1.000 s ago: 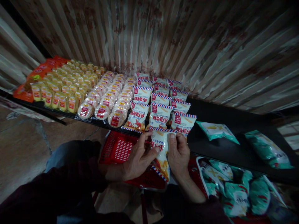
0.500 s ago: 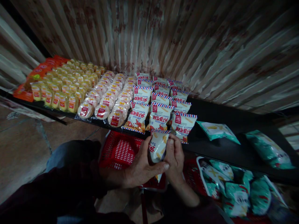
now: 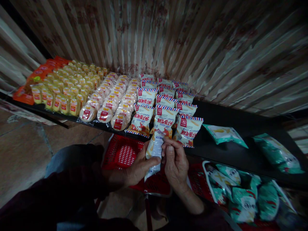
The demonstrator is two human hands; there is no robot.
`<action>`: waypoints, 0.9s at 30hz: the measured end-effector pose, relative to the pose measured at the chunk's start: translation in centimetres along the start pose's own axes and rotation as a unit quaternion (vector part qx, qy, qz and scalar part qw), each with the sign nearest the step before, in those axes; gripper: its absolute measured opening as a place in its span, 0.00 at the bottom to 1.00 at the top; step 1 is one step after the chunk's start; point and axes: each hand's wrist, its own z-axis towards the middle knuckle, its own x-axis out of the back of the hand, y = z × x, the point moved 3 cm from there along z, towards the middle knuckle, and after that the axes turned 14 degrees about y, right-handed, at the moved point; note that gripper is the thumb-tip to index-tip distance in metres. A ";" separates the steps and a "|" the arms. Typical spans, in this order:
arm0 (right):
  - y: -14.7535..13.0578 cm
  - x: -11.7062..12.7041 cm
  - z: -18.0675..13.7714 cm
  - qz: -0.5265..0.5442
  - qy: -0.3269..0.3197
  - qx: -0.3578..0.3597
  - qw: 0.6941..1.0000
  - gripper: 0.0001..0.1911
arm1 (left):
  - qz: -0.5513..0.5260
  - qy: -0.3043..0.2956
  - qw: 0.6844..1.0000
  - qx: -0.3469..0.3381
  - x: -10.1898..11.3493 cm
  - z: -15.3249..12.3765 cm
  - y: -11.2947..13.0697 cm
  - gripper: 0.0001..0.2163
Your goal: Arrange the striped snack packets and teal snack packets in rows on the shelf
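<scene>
A white snack bag [image 3: 156, 149] with a printed text panel facing up is held just in front of the shelf edge. My left hand [image 3: 138, 166] is wrapped round its left side, thumb across the lower front. On the bag's right edge, the curled fingers of my right hand [image 3: 177, 162] pinch it near the top. Right behind it, rows of upright white snack bags [image 3: 165, 118] with red lettering and striped tops stand on the black shelf [image 3: 209, 154]. Part of the nearest middle bag is hidden by the held one.
Round wrapped crackers [image 3: 105, 114] and small yellow packs [image 3: 74, 104] fill the shelf's left, with orange bags [image 3: 24, 94] at its end. Two green bags, one a flat packet [image 3: 225, 134], lie at right. Below are a red basket [image 3: 126, 154] and a container of green bags [image 3: 243, 203].
The held bag has turned, so its text panel now shows instead of its front, and it has shifted slightly left. My right hand's fingers have moved to its edge.
</scene>
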 end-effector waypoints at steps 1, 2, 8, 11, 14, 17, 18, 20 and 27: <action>0.1 0.0 -0.1 -0.012 -0.003 0.006 1.000 0.10 | -0.003 0.007 1.000 0.005 0.1 0.1 -0.1 0.28; 0.2 0.1 -0.1 -0.024 -0.004 0.016 1.000 0.10 | -0.006 0.013 1.000 0.010 0.2 0.2 -0.2 0.27; 0.2 0.4 -0.4 -0.043 -0.028 0.055 0.997 0.10 | -0.047 0.035 0.996 0.068 0.3 0.3 -0.4 0.28; 0.0 0.4 -0.4 -0.060 -0.032 0.077 0.995 0.08 | -0.065 0.042 0.992 0.103 0.5 0.4 -0.3 0.27; -0.2 0.4 -0.3 -0.085 -0.014 0.122 0.989 0.07 | -0.072 0.067 0.990 0.103 0.7 0.7 0.0 0.23; -0.1 0.5 -0.1 -0.116 0.013 0.151 0.982 0.07 | -0.079 0.080 0.990 0.089 0.7 0.9 0.4 0.18; 0.1 0.5 0.0 -0.120 0.023 0.147 0.982 0.09 | -0.083 0.077 0.989 0.090 0.6 1.0 0.5 0.18; 0.5 0.5 0.1 -0.112 0.034 0.105 0.988 0.15 | -0.096 0.067 0.989 0.095 0.5 1.1 0.8 0.18; 1.4 0.0 -0.4 -0.031 0.017 -0.078 0.996 0.30 | -0.113 0.045 0.985 0.118 0.5 1.9 0.9 0.23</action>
